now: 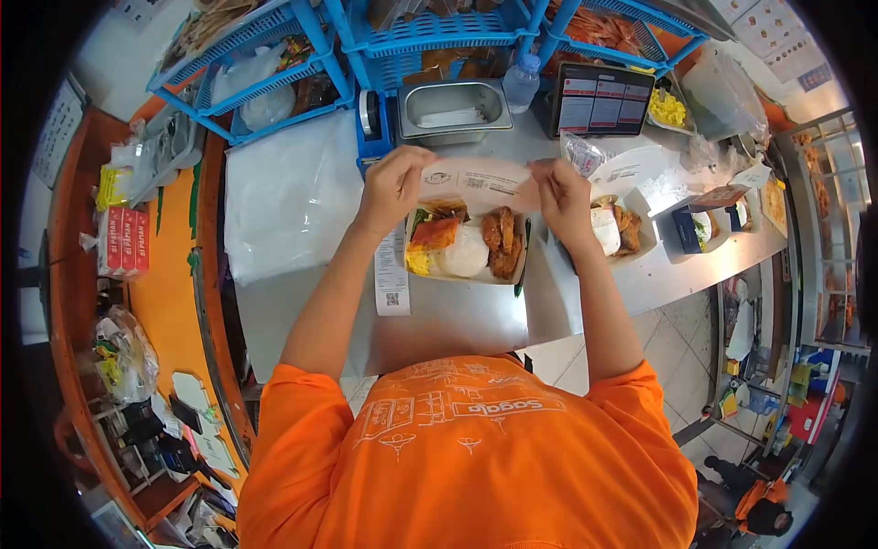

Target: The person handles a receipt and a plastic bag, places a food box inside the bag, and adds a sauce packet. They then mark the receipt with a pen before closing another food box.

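Note:
A paper takeaway box (pixel 465 277) stands on the metal counter in front of me, filled with white rice (pixel 465 252), browned meat pieces (pixel 502 242), an orange-red slab of food, greens and yellow bits. Its printed lid flap (pixel 477 181) is raised at the far side. My left hand (pixel 400 186) pinches the flap's left corner, and my right hand (pixel 561 199) pinches its right corner. A printed receipt (pixel 392 282) lies flat beside the box on the left. Just past my right hand sits a second open box (pixel 631 252) with rice and meat.
More open food boxes (pixel 688 234) stand farther right. Behind are a steel tray (pixel 455 108), a water bottle (pixel 521 84), a tablet (pixel 602 105) and blue racks (pixel 439 41). Clear plastic sheets (pixel 291 197) cover the counter's left. Another person (pixel 764 512) is at lower right.

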The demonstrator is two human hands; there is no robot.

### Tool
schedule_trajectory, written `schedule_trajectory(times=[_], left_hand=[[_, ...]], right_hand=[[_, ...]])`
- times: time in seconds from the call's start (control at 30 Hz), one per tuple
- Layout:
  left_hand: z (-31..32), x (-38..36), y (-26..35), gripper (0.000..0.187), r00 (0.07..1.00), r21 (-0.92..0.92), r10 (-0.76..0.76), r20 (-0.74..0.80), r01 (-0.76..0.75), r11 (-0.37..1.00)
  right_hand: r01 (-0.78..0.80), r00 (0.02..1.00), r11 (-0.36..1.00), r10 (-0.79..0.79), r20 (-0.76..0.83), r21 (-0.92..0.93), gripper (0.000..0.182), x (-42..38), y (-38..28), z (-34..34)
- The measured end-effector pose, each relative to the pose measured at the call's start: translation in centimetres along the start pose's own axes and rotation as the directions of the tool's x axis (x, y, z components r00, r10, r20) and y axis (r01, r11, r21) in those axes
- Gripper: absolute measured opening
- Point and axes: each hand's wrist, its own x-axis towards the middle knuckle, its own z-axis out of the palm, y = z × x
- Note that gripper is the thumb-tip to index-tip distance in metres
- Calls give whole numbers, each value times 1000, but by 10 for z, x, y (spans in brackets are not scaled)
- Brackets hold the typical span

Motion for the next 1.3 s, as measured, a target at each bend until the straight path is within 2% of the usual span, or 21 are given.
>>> schedule_trajectory(times=[0.03,0.17,0.23,0.37,0.43,0.47,0.53,0.57,0.63,0.67,0.73,0.77,0.83,0.97,1.03,1.07,1.13,1.17,1.2,1.23,1.3], left_hand=[[-2,1,-1,6,998,-33,61,21,-60,998],[-13,4,0,4,994,-46,46,94,-42,998],[-18,9,3,6,969,-156,-102,224,139,978],[-25,9,24,9,908,-108,-264,326,313,944],[-41,-6,27,18,638,-99,-304,707,515,851],[-38,-18,28,18,641,-99,-302,706,511,854],[-21,-53,26,37,647,418,-548,530,362,833],[-16,-67,30,37,649,421,-547,528,359,833],[-8,-85,36,50,853,598,-512,102,359,717],[-6,-87,35,50,855,598,-508,105,354,719],[-7,-88,36,57,730,458,-679,75,579,674],[-8,-85,37,57,735,456,-674,78,575,680],[-13,-71,40,56,562,265,-794,230,749,607],[-25,-58,40,57,506,207,-795,333,784,585],[-23,-54,36,57,248,312,-828,503,841,442],[-19,-59,30,57,252,309,-824,507,840,447],[-7,-82,14,49,483,378,-803,349,712,592],[-10,-91,14,49,487,375,-802,347,711,594],[-17,-103,14,45,716,164,-612,335,596,786],[-21,-112,14,42,887,-43,-382,259,405,913],[-22,-126,13,43,916,5,-253,312,265,964]], right_hand=[[93,995,994,-91,-38,57,6,2,3,2],[7,1000,983,-7,0,185,1,-2,-3,-5],[-258,959,927,212,190,272,8,-1,-3,-13],[-295,940,943,257,222,157,20,-8,-16,-16],[-496,715,861,333,615,111,35,-31,-13,-22],[-492,718,863,330,613,112,35,-46,-14,-14],[-86,933,947,185,309,-309,47,-81,-12,11],[-84,934,948,182,307,-307,47,-92,-13,21],[-237,964,756,263,-49,-610,56,-107,-12,33],[-239,964,755,261,-54,-610,56,-110,-9,36],[-511,856,820,514,-59,-259,64,-111,-5,41],[-510,857,820,511,-67,-260,64,-108,-6,40],[-698,715,713,698,-31,-63,65,-99,-7,38],[-673,730,714,684,-16,-195,49,-80,-33,22],[-692,696,690,716,59,-214,46,-90,-6,39],[-707,658,669,741,134,-230,43,-87,-7,42],[-672,634,660,747,199,-335,46,-94,-9,39],[-504,845,842,527,94,-190,47,-109,-7,42],[-272,962,960,268,-54,-74,50,-122,-6,42],[-271,962,960,267,-55,-75,50,-128,-13,37],[-145,961,973,181,208,-179,50,-137,-28,27]])
